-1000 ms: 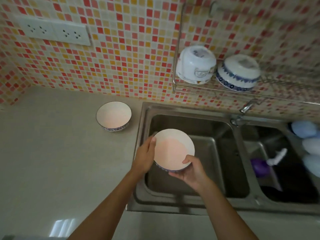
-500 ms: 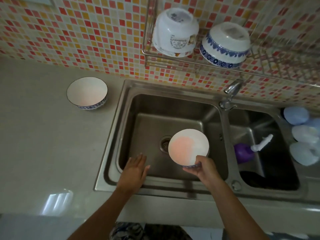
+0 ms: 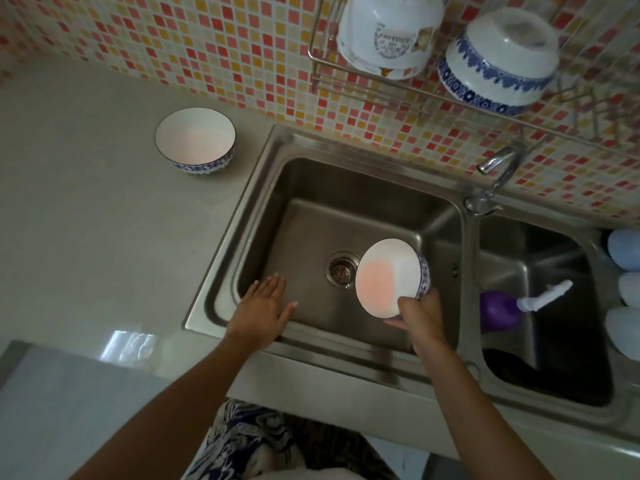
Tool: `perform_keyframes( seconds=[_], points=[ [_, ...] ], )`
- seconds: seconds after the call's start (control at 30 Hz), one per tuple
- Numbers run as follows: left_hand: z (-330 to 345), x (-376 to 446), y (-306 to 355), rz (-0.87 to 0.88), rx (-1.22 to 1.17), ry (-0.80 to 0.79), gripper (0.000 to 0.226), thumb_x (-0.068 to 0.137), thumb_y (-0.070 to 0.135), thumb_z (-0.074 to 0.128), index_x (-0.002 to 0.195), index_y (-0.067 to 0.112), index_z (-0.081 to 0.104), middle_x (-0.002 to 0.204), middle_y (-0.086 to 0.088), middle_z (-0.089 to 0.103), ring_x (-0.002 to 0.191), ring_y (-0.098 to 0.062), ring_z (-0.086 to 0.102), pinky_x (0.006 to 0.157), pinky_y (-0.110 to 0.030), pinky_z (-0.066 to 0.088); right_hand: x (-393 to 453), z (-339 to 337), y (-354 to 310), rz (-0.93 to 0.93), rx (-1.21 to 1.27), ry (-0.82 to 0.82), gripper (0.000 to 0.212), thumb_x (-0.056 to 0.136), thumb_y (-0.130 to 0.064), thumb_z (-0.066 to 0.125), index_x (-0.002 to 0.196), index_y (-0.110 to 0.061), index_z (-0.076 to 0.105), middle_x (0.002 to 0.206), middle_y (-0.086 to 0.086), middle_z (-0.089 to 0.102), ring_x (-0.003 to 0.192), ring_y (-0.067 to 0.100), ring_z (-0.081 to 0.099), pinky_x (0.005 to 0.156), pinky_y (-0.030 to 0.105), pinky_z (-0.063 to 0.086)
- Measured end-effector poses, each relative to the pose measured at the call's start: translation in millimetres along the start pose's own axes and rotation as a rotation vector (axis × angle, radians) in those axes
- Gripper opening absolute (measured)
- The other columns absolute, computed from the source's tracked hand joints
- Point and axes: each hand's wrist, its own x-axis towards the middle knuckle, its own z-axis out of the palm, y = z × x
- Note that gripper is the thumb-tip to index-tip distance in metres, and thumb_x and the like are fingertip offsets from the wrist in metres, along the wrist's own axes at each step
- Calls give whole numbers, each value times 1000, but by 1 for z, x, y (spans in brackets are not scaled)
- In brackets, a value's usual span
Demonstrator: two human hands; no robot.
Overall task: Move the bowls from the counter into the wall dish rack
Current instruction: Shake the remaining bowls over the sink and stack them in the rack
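Mosaic-tiled kitchen wall up top, steel double sink (image 3: pixel 221 299) below it. Your right hand (image 3: pixel 420 315) is gripping a white ceramic bowl with a blue patterned outside (image 3: pixel 389 277) by its lower edge, tipped over the basin just right of the drain. Your left hand (image 3: pixel 261 315) is flat and relaxed on the sink's front edge, holding nothing. A matching white bowl (image 3: pixel 195 140) sits on the beige counter (image 3: pixel 86 220) at 10 o'clock. Two bowls are already upside down in the wire wall rack (image 3: pixel 346 86) at 1 o'clock. Glazed ceramic's probably slick and chips easily, so pinch the rim firmly, thumb inside.
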Motion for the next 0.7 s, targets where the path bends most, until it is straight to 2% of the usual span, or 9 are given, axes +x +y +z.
perform_keyframes(
  seconds=[0.13,0.23,0.3,0.4,0.53,0.63,0.7],
  points=[
    [-4,-1,2,-5,-28,26,94,79,69,1,148,10,23,156,-6,24,145,-15,18,119,-32,9,4,3,-1,-91,-162,20,67,77,8,56,138,-12,37,120,0,47,108,26,49,60,41,61],
    [-4,-2,2,-10,-39,40,93,79,69,3,148,10,24,156,-6,24,144,-15,19,119,-31,9,6,5,1,-184,-271,46,70,72,6,59,136,-11,38,118,3,54,115,33,55,80,52,58],
    [-3,-2,1,-11,-37,42,93,79,69,4,148,10,23,156,-6,24,145,-14,18,119,-31,9,4,7,1,-244,-312,63,71,70,6,58,137,-9,38,126,10,57,116,33,56,91,43,55],
    [-2,-2,1,-7,-36,45,92,80,69,5,149,11,21,157,-5,23,145,-14,17,119,-31,8,2,8,0,-334,-346,87,72,69,7,59,137,-8,39,129,15,55,117,31,56,90,28,47],
    [-2,-2,0,4,-38,41,90,81,69,6,149,12,20,157,-5,22,145,-15,17,120,-32,9,-1,10,-3,-439,-386,92,77,68,8,65,139,-7,37,132,13,51,119,27,55,87,23,48],
    [-1,-2,-1,7,-33,50,89,82,68,6,149,11,20,156,-4,23,145,-14,18,120,-32,9,-3,11,-8,-498,-462,101,81,69,6,68,142,-7,34,134,13,48,120,24,53,80,14,45],
    [-1,-2,-1,9,-25,59,89,82,68,6,149,11,21,156,-4,24,144,-14,18,120,-33,10,-5,12,-11,-541,-506,114,80,70,6,68,141,-7,34,134,13,48,118,26,54,81,18,46]
  ],
)
